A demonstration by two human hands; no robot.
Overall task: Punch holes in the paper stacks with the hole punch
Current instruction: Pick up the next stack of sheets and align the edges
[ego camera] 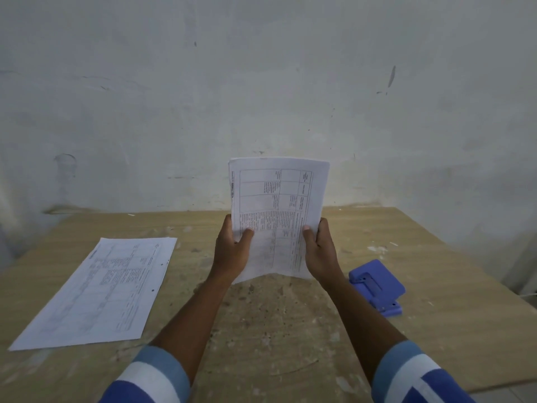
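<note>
I hold a paper stack point(279, 210) upright in front of me, above the wooden table point(290, 330), its printed grid turned sideways and facing me. My left hand point(232, 251) grips its left edge low down, thumb pressed across the front of the sheets and the other fingers wrapped behind; my right hand point(319, 248) grips the right edge the same way, thumb on the front. Both hands are closed on the stack, and its bottom edge bows slightly between my wrists, clear of the table. Just beyond my right wrist, down and to the right, the blue hole punch point(377, 286) lies on the table, apart from my arm. Well off to the left of my left hand a second paper stack point(98, 292) lies flat, angled, with two small dark dots near its right edge that look like punched holes, though the view is too soft to be sure. My sleeves point(157, 376) are blue and white striped. Behind the held sheets stands a pale scuffed wall point(261, 82).
</note>
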